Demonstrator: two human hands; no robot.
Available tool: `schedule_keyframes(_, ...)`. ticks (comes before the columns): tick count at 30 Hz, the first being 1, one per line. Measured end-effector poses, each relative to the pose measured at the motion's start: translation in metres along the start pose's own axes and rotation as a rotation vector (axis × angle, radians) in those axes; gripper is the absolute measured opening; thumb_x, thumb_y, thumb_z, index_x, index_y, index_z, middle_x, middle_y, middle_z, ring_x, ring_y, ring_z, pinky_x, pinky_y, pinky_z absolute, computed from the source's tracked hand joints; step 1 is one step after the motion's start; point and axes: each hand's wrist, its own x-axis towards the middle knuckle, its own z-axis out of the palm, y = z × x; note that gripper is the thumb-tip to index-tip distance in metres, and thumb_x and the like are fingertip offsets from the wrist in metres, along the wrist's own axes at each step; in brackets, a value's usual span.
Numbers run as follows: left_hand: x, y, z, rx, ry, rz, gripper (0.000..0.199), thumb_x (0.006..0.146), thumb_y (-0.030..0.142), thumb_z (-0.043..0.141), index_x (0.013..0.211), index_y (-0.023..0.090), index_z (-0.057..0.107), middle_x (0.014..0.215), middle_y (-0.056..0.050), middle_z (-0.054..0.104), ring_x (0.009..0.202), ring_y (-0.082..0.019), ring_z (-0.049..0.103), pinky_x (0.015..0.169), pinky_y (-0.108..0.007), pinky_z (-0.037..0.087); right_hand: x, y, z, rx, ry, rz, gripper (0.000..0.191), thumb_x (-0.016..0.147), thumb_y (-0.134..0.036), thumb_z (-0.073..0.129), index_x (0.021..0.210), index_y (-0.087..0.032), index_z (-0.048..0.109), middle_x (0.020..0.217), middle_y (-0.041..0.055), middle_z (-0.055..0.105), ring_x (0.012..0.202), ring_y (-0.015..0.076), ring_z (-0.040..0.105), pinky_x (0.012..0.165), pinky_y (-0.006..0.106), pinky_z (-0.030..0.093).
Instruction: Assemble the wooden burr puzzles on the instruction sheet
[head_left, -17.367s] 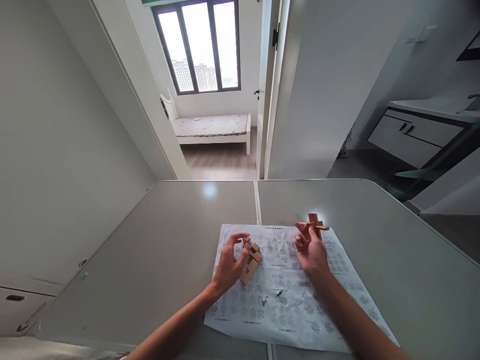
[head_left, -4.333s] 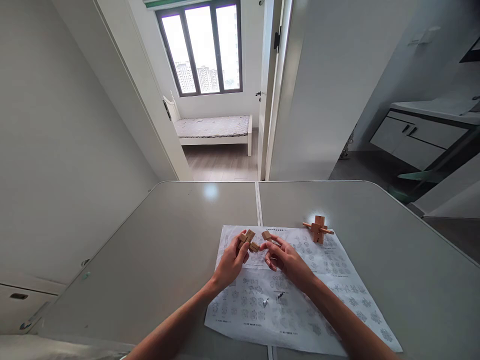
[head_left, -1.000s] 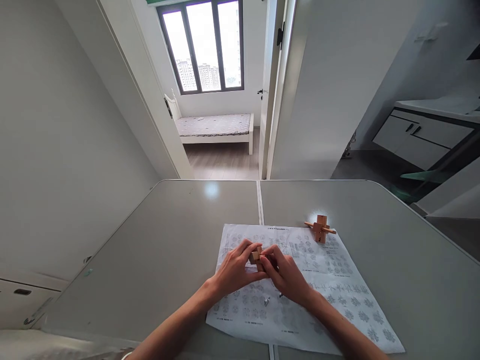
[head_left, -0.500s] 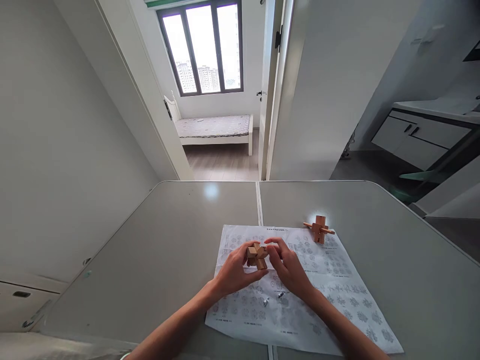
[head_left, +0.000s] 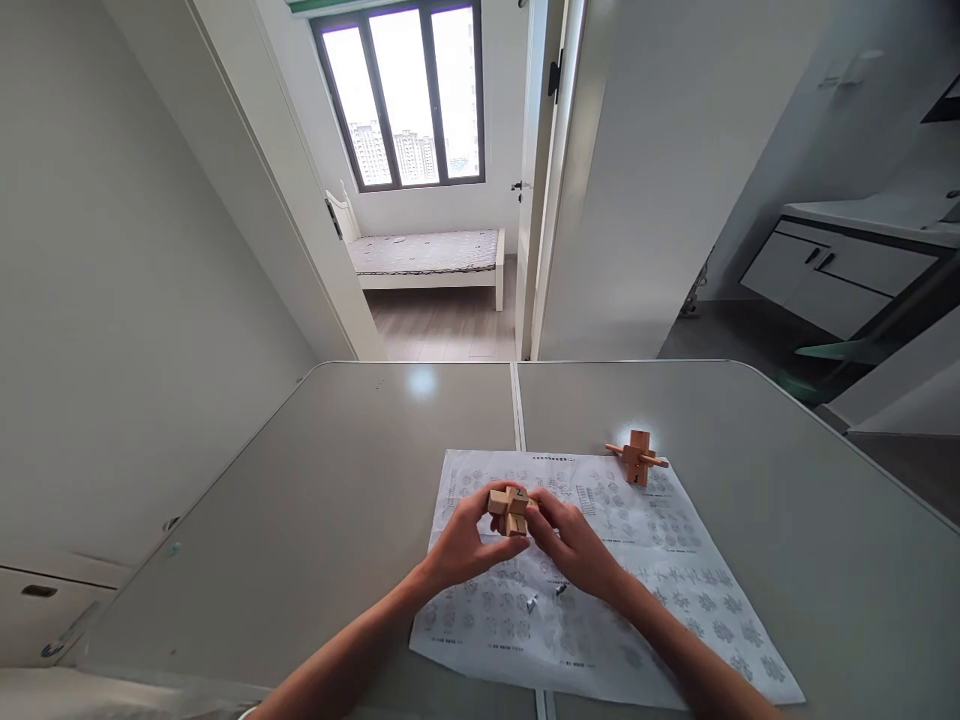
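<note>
A wooden burr puzzle (head_left: 509,508) of interlocked blocks, with a "2" marked on one block, is held just above the printed sheet. My left hand (head_left: 471,540) grips it from the left, fingers behind and thumb along the near side. From the right, my right hand (head_left: 571,540) pinches its right side with thumb and fingertips. The sheet (head_left: 600,620) lies under both hands, covered in small diagrams. Two small shiny silver bits, one of them a silver scrap (head_left: 532,604), lie on it below the hands.
A second wooden puzzle (head_left: 638,458) with thin rods sticking out rests at the sheet's top right corner. The grey table (head_left: 300,520) has a seam (head_left: 517,405) down its middle. Beyond its far edge are a doorway and a bed (head_left: 427,253).
My right hand has closed in on the puzzle's right side, its raised index finger now lowered. The puzzle has turned slightly, bringing the "2" into view.
</note>
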Motion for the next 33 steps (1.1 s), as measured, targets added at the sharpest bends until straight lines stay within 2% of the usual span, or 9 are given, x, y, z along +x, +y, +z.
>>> schedule_keyframes(7, 0.000, 0.007, -0.002, 0.049, 0.007, 0.062, 0.047, 0.080, 0.035, 0.076, 0.124, 0.023, 0.064, 0.104, -0.004, 0.066, 0.087, -0.019, 0.062, 0.081, -0.033, 0.054, 0.000, 0.000, -0.003, 0.169, -0.103, 0.050, 0.044, 0.106, -0.058, 0.040, 0.092, -0.020, 0.058, 0.071, -0.0034, 0.048, 0.057, 0.0114, 0.041, 0.056, 0.025, 0.037)
schedule_keyframes(12, 0.000, 0.004, -0.003, 0.101, 0.015, 0.079, 0.051, 0.079, 0.039, 0.078, 0.125, 0.023, 0.064, 0.109, -0.006, 0.068, 0.096, -0.023, 0.064, 0.089, -0.037, 0.054, -0.001, 0.000, -0.001, 0.370, -0.151, 0.156, 0.049, 0.103, -0.063, 0.042, 0.081, -0.020, 0.052, 0.059, -0.0079, 0.035, 0.049, 0.0091, 0.029, 0.047, 0.024, 0.026)
schedule_keyframes(17, -0.001, 0.003, -0.001, 0.102, 0.029, 0.135, 0.052, 0.079, 0.043, 0.079, 0.126, 0.024, 0.064, 0.110, -0.006, 0.069, 0.097, -0.024, 0.065, 0.090, -0.037, 0.055, -0.001, 0.003, 0.000, 0.573, -0.214, 0.250, 0.048, 0.098, -0.064, 0.051, 0.076, -0.022, 0.047, 0.056, -0.0103, 0.027, 0.045, 0.0076, 0.018, 0.043, 0.024, 0.018)
schedule_keyframes(22, -0.001, 0.000, 0.001, 0.152, 0.047, 0.169, 0.057, 0.078, 0.038, 0.080, 0.131, 0.025, 0.062, 0.109, -0.007, 0.068, 0.096, -0.024, 0.065, 0.087, -0.036, 0.056, 0.000, 0.002, 0.002, 0.643, -0.207, 0.298, 0.058, 0.096, -0.065, 0.050, 0.058, -0.025, 0.033, 0.046, -0.0108, 0.021, 0.040, 0.0066, 0.016, 0.041, 0.025, 0.013)
schedule_keyframes(25, -0.002, -0.004, 0.001, 0.204, 0.055, 0.207, 0.063, 0.076, 0.037, 0.081, 0.134, 0.026, 0.060, 0.109, -0.007, 0.068, 0.094, -0.023, 0.065, 0.084, -0.034, 0.057, 0.000, 0.002, 0.003, 0.691, -0.258, 0.319, 0.064, 0.095, -0.064, 0.047, 0.049, -0.025, 0.027, 0.041, -0.0107, 0.018, 0.036, 0.0056, 0.017, 0.041, 0.025, 0.011)
schedule_keyframes(29, -0.002, -0.005, -0.003, 0.282, 0.052, 0.286, 0.067, 0.074, 0.039, 0.082, 0.136, 0.025, 0.059, 0.105, -0.007, 0.068, 0.086, -0.021, 0.065, 0.077, -0.032, 0.057, 0.000, 0.004, 0.002, 0.740, -0.315, 0.319, 0.066, 0.095, -0.064, 0.048, 0.047, -0.025, 0.026, 0.040, -0.0108, 0.018, 0.035, 0.0051, 0.017, 0.039, 0.025, 0.009)
schedule_keyframes(33, 0.000, -0.004, -0.011, 0.349, 0.021, 0.287, 0.068, 0.076, 0.039, 0.079, 0.139, 0.026, 0.056, 0.109, -0.008, 0.069, 0.093, -0.023, 0.067, 0.086, -0.036, 0.058, 0.000, 0.004, 0.005, 0.740, -0.291, 0.345, 0.064, 0.095, -0.066, 0.050, 0.051, -0.025, 0.029, 0.043, -0.0112, 0.021, 0.036, 0.0052, 0.015, 0.039, 0.024, 0.012)
